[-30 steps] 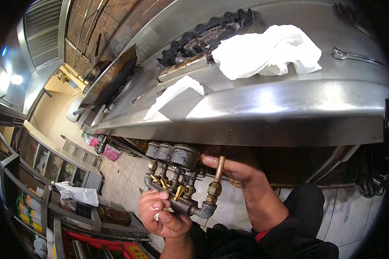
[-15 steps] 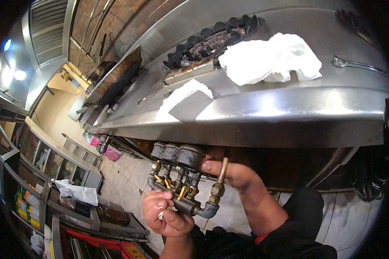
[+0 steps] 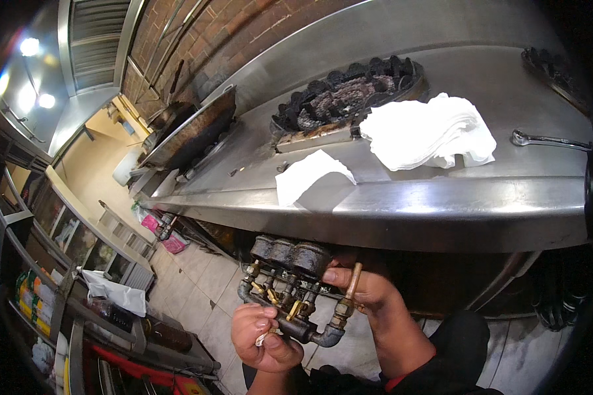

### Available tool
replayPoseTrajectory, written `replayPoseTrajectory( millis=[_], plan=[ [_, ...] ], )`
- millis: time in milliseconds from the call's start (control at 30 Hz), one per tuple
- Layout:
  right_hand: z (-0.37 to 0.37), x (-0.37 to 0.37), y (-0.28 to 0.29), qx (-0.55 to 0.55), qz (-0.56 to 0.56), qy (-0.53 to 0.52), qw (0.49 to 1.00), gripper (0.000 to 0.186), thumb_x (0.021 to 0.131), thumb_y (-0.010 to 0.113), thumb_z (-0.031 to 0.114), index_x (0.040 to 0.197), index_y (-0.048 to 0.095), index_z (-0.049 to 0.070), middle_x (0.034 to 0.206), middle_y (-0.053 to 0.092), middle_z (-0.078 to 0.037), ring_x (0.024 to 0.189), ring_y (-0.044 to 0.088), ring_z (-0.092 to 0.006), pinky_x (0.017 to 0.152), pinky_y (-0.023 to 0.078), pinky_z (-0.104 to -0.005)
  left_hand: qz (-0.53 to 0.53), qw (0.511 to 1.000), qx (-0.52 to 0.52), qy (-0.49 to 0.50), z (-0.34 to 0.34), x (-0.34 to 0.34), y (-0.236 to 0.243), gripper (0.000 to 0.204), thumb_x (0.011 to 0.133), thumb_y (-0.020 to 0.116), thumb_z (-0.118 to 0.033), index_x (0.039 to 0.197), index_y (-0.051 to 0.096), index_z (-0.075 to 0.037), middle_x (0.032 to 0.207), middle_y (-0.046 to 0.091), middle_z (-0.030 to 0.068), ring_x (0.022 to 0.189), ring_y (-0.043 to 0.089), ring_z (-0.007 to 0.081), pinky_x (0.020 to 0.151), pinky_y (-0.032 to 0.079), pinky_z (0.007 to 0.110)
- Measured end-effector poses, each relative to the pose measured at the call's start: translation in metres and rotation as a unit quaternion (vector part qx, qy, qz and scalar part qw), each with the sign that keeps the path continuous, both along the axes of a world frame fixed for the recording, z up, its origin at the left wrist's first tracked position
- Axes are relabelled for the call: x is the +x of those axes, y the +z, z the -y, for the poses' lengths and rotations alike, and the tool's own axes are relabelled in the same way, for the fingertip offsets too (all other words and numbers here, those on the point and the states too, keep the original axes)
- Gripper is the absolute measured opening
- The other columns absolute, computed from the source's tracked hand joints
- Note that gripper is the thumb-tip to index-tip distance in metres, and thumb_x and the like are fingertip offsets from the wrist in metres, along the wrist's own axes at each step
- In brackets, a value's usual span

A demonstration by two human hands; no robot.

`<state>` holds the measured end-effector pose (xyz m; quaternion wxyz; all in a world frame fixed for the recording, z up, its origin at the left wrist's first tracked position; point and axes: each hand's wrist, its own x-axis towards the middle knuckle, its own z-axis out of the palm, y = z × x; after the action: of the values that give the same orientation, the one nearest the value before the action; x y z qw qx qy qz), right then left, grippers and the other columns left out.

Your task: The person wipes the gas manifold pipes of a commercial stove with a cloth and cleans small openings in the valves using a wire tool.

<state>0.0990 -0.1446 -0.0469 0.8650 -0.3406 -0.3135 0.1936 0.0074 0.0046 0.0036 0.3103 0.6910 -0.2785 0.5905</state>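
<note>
Dark, grimy metal gas manifold with brass valves and a copper tube stub (image 3: 290, 289) is at bottom centre of the frame, by the front edge of the stainless steel counter (image 3: 389, 204). Looks partway along to me: pipes and valves are joined up and some brass shows, but the rounded black cylinders (image 3: 308, 259) look crusty. Left bare hand (image 3: 252, 332) is pinched, thumb to fingers, on a small crumpled whitish scrap (image 3: 267, 336). Right bare hand (image 3: 370, 288) has its thumb against the cylinders' right end; fingers mostly hidden, so can't tell how closed.
</note>
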Motion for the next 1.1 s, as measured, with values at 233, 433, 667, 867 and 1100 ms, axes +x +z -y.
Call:
replayPoseTrajectory(
  millis=[233,433,667,867,1100],
  plan=[
    [-0.002,0.004,-0.007,0.024,-0.027,0.046,0.998,0.025,0.091,0.064,0.021,0.108,0.065,0.004,0.105,0.064,-0.002,0.100,0.057,-0.0120,0.090,0.044,-0.0279,0.011,1.000,0.000,-0.002,0.001,0.002,-0.002,0.020,0.095,0.050,-0.025,0.096,0.047,-0.005,0.081,0.054,0.0082,0.071,0.054,0.0202,0.068,0.044,0.036],
    [0.000,0.005,-0.007,-0.003,-0.020,0.072,0.997,0.038,0.091,0.064,0.031,0.118,0.062,0.003,0.118,0.060,-0.004,0.113,0.052,-0.0140,0.101,0.037,-0.0296,0.005,1.000,0.006,0.001,0.002,0.002,-0.003,0.020,0.095,0.048,-0.024,0.098,0.046,-0.004,0.082,0.053,0.0102,0.073,0.052,0.0203,0.070,0.042,0.036],
    [-0.003,0.002,-0.006,0.020,-0.054,0.097,0.994,0.041,0.091,0.064,0.029,0.122,0.058,0.002,0.121,0.059,-0.007,0.120,0.049,-0.0147,0.106,0.033,-0.0318,-0.004,0.999,0.028,-0.017,-0.005,-0.002,-0.007,0.024,0.095,0.041,-0.023,0.105,0.044,-0.001,0.092,0.053,0.0168,0.081,0.049,0.0232,0.079,0.041,0.039],
    [0.002,0.001,0.001,0.023,-0.091,-0.048,0.994,0.033,0.089,0.068,0.021,0.114,0.063,0.000,0.111,0.065,-0.010,0.105,0.061,-0.0177,0.089,0.050,-0.0286,-0.015,0.999,0.041,0.000,-0.006,-0.001,-0.007,0.026,0.095,0.041,-0.024,0.109,0.045,-0.002,0.092,0.053,0.0164,0.082,0.049,0.0227,0.079,0.042,0.039],
    [0.010,0.003,0.000,-0.027,-0.002,-0.091,0.996,0.037,0.088,0.068,0.018,0.119,0.060,0.000,0.118,0.062,-0.013,0.108,0.059,-0.0199,0.092,0.049,-0.0296,-0.001,1.000,0.017,0.021,0.001,0.001,-0.006,0.022,0.097,0.043,-0.027,0.105,0.046,-0.007,0.086,0.054,0.0093,0.075,0.050,0.0187,0.078,0.042,0.040]
  ],
)
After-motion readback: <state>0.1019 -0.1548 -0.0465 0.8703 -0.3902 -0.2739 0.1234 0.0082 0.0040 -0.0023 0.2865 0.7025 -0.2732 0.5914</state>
